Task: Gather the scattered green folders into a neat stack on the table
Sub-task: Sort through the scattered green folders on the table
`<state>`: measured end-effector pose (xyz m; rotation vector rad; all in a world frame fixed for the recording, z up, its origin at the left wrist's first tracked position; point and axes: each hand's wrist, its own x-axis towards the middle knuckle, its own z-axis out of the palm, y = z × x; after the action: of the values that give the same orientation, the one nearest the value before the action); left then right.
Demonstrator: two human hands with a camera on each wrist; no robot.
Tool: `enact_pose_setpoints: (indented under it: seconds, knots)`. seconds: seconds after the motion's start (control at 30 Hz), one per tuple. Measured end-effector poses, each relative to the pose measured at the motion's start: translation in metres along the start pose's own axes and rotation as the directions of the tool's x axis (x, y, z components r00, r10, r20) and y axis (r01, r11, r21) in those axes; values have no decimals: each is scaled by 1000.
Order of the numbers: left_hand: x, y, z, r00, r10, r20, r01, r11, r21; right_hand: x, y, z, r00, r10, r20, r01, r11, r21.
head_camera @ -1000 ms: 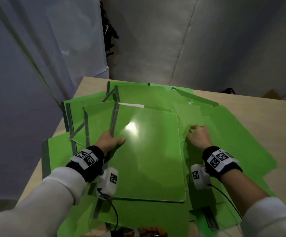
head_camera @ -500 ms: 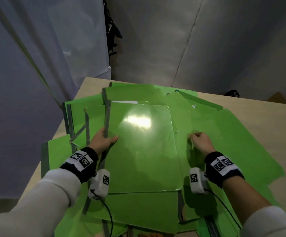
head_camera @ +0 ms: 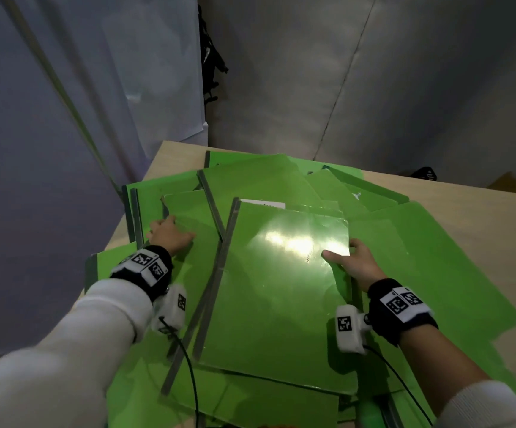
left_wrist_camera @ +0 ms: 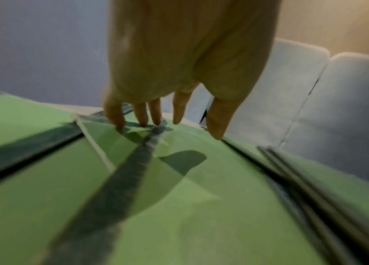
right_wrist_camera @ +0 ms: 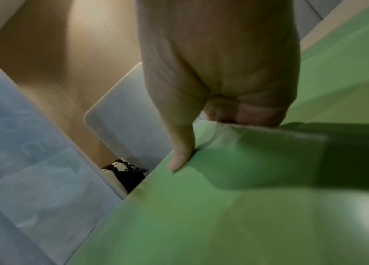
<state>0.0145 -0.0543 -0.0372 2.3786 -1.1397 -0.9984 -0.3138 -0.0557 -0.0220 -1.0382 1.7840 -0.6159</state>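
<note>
Several green folders (head_camera: pixel 420 257) with dark spines lie overlapping and askew over the wooden table (head_camera: pixel 472 211). On top in the middle lies a glossy folder (head_camera: pixel 281 298), turned slightly clockwise. My right hand (head_camera: pixel 347 257) pinches its right edge; in the right wrist view my right hand (right_wrist_camera: pixel 201 139) has its thumb on top of that folder (right_wrist_camera: pixel 224 215) and its fingers curled under the edge. My left hand (head_camera: pixel 170 233) rests on a lower folder (head_camera: pixel 188 273) to the left. In the blurred left wrist view the left hand's (left_wrist_camera: pixel 167 125) straight fingertips touch that folder (left_wrist_camera: pixel 178 215) near crossing spines.
The table's left edge (head_camera: pixel 117 242) runs close beside my left hand, and folders overhang it. Bare wood shows at the right and at the far left corner. Grey padded walls stand behind, with a black object (head_camera: pixel 212 60) hanging in the gap.
My left hand let go of the top folder's spine and moved left and farther away onto a lower folder. My right hand moved onto the top folder's right edge and pinched it.
</note>
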Motion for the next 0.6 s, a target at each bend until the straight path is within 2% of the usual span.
enact_pose_setpoints:
  seconds: [0.13, 0.23, 0.3, 0.37, 0.43, 0.6]
  knots:
    - [13, 1, -8, 998, -23, -56, 32, 986, 163, 1, 3, -5, 997, 25, 72, -24, 1000, -12]
    - [19, -3, -10, 996, -52, -67, 63, 983, 174, 2, 1, -5, 992, 43, 115, -36, 997, -64]
    - [23, -6, -11, 997, -56, -51, 60, 995, 84, 5, -1, -3, 992, 41, 117, -28, 993, -113]
    - [23, -8, -12, 999, -52, 6, 52, 994, -94, 10, -3, -1, 996, 24, 85, -13, 992, -129]
    - [19, -10, -11, 999, -17, 49, 29, 965, -260, 14, -4, 0, 999, 14, 38, -8, 990, -138]
    - [-4, -18, -8, 977, 111, 183, -13, 885, -466, 19, -1, 6, 999, -24, 36, 32, 970, -239]
